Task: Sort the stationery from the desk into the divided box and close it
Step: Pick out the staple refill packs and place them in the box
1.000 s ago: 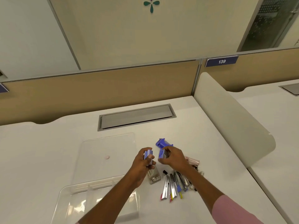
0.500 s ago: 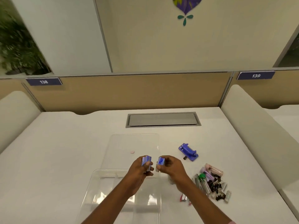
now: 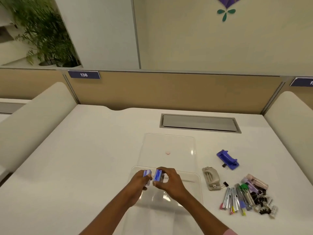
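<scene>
Two small blue-and-white packets are held up off the bench point(image 3: 84, 158), one in each hand. The left packet point(image 3: 147, 173) stands on end, pinched between the thumb and curled fingers of the left hand point(image 3: 141, 182). The right packet point(image 3: 158, 175) shows a broad blue face and is clamped between the thumb and fingertips of the right hand point(image 3: 170, 181). The two packets are just beside each other with a narrow gap between them. Their print is too small to read.

Under both hands lies the clear box point(image 3: 197, 182). Its tray runs from below the knuckles back under the wrists. Faint dividers show through the plastic, but which compartment lies under the packets cannot be told. The lid point(image 3: 169, 143) lies open and flat on the bench beyond the fingertips, with a pink dot point(image 3: 168, 152) on it.

Right of the right hand, just off the tray's edge, lies a grey punch point(image 3: 211, 178). Farther right and beyond it is a blue punch point(image 3: 227, 159). Farther right still, level with the wrist, is the pile point(image 3: 247, 195) of binder clips, metal clips and small tubes.

A second ago both hands held the same packets over by the pile, above the grey punch and right of the tray. Half a second ago they had reached the hinge line. Now they are over the tray's far end, with the same grip on each packet. The head view has also swung left.
</scene>
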Available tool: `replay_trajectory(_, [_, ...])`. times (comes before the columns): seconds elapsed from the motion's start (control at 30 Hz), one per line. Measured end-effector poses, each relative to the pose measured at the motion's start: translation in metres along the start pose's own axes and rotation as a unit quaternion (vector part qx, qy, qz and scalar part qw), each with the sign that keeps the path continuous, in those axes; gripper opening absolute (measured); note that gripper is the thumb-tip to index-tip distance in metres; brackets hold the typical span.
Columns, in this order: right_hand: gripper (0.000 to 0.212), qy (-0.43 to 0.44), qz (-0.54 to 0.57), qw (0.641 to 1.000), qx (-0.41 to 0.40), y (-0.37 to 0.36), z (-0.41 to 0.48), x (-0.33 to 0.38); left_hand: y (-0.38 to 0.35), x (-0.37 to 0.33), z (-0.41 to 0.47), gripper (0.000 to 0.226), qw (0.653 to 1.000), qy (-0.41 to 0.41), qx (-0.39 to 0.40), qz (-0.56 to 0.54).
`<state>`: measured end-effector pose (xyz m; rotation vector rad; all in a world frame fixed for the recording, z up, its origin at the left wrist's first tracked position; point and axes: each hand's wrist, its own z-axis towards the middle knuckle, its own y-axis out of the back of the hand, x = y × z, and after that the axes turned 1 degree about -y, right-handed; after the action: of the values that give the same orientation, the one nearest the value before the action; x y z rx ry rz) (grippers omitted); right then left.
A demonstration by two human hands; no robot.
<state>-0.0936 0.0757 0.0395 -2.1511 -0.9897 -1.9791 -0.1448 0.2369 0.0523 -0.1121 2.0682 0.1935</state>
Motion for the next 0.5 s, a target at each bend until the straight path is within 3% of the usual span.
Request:
replay_trajectory(0.2, [0.044, 0.017, -0.125, 0.992, 0.028, -0.033, 0.008, 0.008, 0.033, 0.014, 0.003, 0.022, 0.999, 0.012, 0.013, 0.049])
replay_trajectory(0.37, [0.05, 0.038, -0.18, 0.982, 0.031, -0.048, 0.008, -0.001, 0.036, 0.015, 0.013, 0.003, 0.988, 0.03, -0.025, 0.147])
replay_trajectory(0.5, [0.056, 0.026, -0.229, 0.973, 0.03, -0.055, 0.012, 0.0, 0.038, 0.012, 0.019, 0.037, 0.963, 0.043, 0.005, 0.267])
